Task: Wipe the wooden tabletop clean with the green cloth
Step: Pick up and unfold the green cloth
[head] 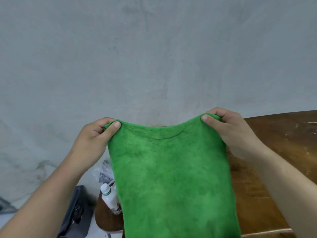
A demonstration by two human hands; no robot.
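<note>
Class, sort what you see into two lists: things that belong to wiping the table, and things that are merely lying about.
Belongs to the job:
green cloth, held up by its top corners
left hand
right hand
wooden tabletop

Lying about:
white plastic bottle
crumpled plastic wrapper
dark bin

Grey, stained plaster wall [154, 48] seen filling the upper view, pale floor [101, 227] glimpsed at lower left, even flat light cast throughout, no shadows thrown
</note>
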